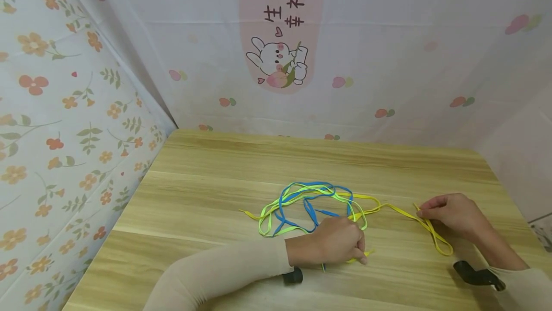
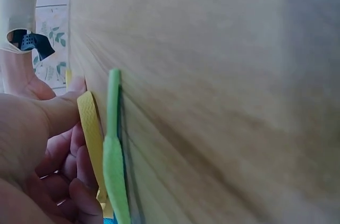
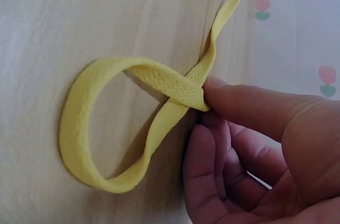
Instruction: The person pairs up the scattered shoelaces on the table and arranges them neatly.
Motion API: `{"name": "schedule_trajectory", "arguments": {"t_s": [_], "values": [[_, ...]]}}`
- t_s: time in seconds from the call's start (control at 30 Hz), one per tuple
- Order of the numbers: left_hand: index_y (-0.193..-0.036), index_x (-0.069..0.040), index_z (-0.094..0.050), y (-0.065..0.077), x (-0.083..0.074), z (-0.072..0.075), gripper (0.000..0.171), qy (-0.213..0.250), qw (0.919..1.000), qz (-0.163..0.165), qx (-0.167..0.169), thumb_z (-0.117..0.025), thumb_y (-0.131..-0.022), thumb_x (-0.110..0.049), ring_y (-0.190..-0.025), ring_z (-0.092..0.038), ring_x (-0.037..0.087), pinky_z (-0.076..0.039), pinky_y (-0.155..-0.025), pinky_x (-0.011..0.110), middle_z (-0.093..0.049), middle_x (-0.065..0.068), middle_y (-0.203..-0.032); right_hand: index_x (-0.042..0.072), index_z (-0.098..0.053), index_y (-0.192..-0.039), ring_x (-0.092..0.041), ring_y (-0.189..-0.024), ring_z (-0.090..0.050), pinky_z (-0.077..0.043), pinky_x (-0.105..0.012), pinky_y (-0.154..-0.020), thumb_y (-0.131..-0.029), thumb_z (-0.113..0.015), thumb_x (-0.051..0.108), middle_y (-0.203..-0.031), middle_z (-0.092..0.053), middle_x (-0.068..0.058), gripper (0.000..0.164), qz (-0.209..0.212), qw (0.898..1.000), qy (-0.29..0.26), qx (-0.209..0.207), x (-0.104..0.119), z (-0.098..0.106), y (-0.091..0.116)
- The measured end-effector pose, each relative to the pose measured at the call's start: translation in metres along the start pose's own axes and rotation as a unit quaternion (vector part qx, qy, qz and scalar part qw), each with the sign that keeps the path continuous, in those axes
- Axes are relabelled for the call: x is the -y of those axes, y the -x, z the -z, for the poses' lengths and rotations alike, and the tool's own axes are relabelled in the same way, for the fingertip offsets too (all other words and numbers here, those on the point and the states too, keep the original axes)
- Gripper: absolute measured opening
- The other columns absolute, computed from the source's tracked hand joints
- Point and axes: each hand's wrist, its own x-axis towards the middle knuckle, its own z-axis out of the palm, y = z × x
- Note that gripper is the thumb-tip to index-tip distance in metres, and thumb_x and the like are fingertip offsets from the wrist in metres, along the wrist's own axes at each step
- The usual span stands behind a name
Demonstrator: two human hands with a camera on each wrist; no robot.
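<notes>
Yellow, lime-green and blue shoelaces lie in a loose tangle on the wooden table. My right hand pinches the yellow shoelace near its end, between thumb and fingers, with a loop hanging from the pinch and crossing itself. From there the lace runs left into the tangle. My left hand bends over the near side of the tangle, its thumb and curled fingers gripping yellow lace; a yellow end pokes out past the fingertips. The green shoelace passes right beside those fingers. Blue shoelace loops show behind the left hand.
A yellow lace tip sticks out on the tangle's left side. Black wrist mounts hang under both forearms, close over the wooden table. Printed cloth stands along the table's back and left.
</notes>
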Motion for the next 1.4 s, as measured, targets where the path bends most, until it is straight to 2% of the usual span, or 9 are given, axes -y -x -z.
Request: {"name": "schedule_trajectory", "arguments": {"t_s": [0.27,0.47,0.63,0.73,0.9,1.0,1.2,1.33,1.4], "values": [[-0.084,-0.036,-0.084,0.001,-0.004,0.000,0.017,0.011,0.9999,-0.004,0.003,-0.085,-0.097,-0.047,-0.075,-0.053,-0.013,-0.041,-0.058,0.014,-0.072,-0.030,-0.085,0.000,-0.083,-0.106,-0.018,-0.087,-0.067,-0.054,-0.032,-0.070,-0.103,-0.080,0.028,-0.096,-0.077,-0.003,0.027,0.005,1.000,0.007,-0.001,0.000,-0.001,0.000],[-0.086,-0.033,-0.084,0.003,-0.003,0.001,0.019,0.031,0.9993,-0.017,0.014,-0.080,-0.103,-0.042,-0.071,-0.050,-0.013,-0.041,-0.059,0.012,-0.071,-0.028,-0.088,-0.007,-0.079,-0.113,-0.015,-0.088,-0.070,-0.058,-0.028,-0.072,-0.106,-0.076,0.024,-0.102,-0.078,-0.006,0.032,0.008,0.998,-0.051,0.026,-0.007,-0.001,-0.001],[-0.093,-0.024,-0.082,0.009,0.000,0.008,0.015,0.139,0.9899,-0.016,0.024,-0.078,-0.106,-0.031,-0.069,-0.050,-0.012,-0.042,-0.063,0.009,-0.065,-0.024,-0.080,-0.011,-0.077,-0.116,-0.004,-0.090,-0.069,-0.060,-0.025,-0.078,-0.107,-0.073,0.017,-0.108,-0.079,-0.005,0.030,0.008,0.991,-0.128,0.042,-0.019,0.000,-0.003],[-0.096,-0.020,-0.079,0.015,0.004,0.015,0.011,0.236,0.9716,0.000,0.011,-0.078,-0.106,-0.025,-0.073,-0.054,-0.013,-0.046,-0.069,0.007,-0.065,-0.024,-0.079,-0.014,-0.076,-0.117,-0.001,-0.093,-0.070,-0.061,-0.024,-0.080,-0.109,-0.069,0.010,-0.108,-0.079,-0.001,0.026,0.011,0.981,-0.183,0.055,-0.028,0.002,-0.004],[-0.108,-0.010,-0.076,0.028,0.016,0.027,0.008,0.408,0.9123,0.030,-0.024,-0.080,-0.103,-0.016,-0.084,-0.064,-0.010,-0.054,-0.081,0.013,-0.071,-0.018,-0.088,-0.008,-0.079,-0.114,-0.003,-0.096,-0.074,-0.062,-0.024,-0.081,-0.111,-0.061,0.002,-0.104,-0.080,0.007,0.020,0.014,0.958,-0.276,0.080,-0.040,0.005,-0.004],[-0.119,-0.002,-0.077,0.036,0.027,0.031,0.019,0.465,0.8835,0.037,-0.046,-0.079,-0.103,-0.011,-0.088,-0.067,-0.006,-0.057,-0.086,0.017,-0.075,-0.012,-0.094,0.000,-0.080,-0.110,-0.004,-0.096,-0.075,-0.062,-0.023,-0.082,-0.112,-0.059,0.001,-0.104,-0.080,0.007,0.022,0.014,0.944,-0.317,0.089,-0.044,0.008,-0.003],[-0.126,-0.001,-0.078,0.055,0.048,0.036,0.025,0.502,0.8593,0.062,-0.076,-0.078,-0.103,-0.012,-0.089,-0.071,0.000,-0.057,-0.083,0.020,-0.075,-0.013,-0.098,0.011,-0.080,-0.106,-0.006,-0.094,-0.075,-0.062,-0.024,-0.081,-0.110,-0.061,-0.003,-0.103,-0.079,0.007,0.024,0.005,0.924,-0.374,0.083,-0.048,0.009,-0.001],[-0.118,-0.004,-0.080,0.068,0.062,0.040,0.016,0.518,0.8474,0.068,-0.093,-0.077,-0.104,-0.011,-0.090,-0.074,0.010,-0.059,-0.082,0.023,-0.076,-0.011,-0.098,0.017,-0.082,-0.110,-0.005,-0.098,-0.075,-0.062,-0.023,-0.081,-0.110,-0.061,-0.004,-0.109,-0.078,0.012,0.030,0.013,0.912,-0.403,0.078,-0.051,0.007,-0.001],[-0.115,-0.004,-0.080,0.074,0.069,0.043,0.014,0.519,0.8458,0.073,-0.102,-0.076,-0.104,-0.012,-0.091,-0.076,0.020,-0.059,-0.082,0.025,-0.076,-0.008,-0.097,0.019,-0.082,-0.111,-0.004,-0.099,-0.074,-0.062,-0.023,-0.082,-0.111,-0.059,-0.005,-0.111,-0.078,0.014,0.033,0.022,0.904,-0.420,0.081,-0.054,0.007,-0.001]]}}
